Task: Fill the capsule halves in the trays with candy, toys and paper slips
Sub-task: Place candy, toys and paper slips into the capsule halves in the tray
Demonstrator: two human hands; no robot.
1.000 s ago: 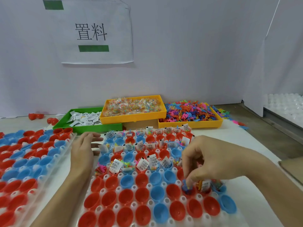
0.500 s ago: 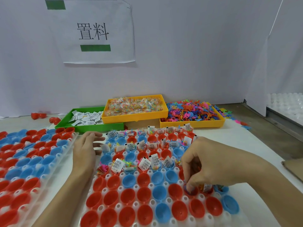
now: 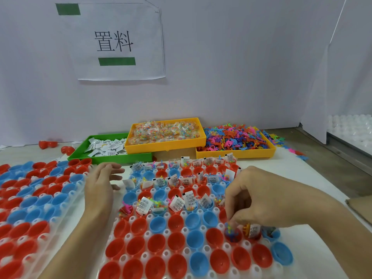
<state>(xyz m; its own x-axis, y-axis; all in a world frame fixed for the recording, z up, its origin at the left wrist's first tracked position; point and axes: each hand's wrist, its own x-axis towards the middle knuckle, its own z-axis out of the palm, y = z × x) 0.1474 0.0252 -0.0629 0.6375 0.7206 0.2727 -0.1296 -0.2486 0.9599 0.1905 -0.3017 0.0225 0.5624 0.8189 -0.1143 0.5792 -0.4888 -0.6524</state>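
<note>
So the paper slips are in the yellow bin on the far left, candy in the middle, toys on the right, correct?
Not quite. The head view shows the paper slips in a green bin, not a yellow one. Candy sits in the middle, toys on the right, as you said.

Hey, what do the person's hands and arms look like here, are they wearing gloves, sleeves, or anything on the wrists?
Both are bare. The left hand and right hand have no gloves, and no rings, watch or bands show. Both forearms are uncovered down to the frame edge, with no sleeve in view.
</note>
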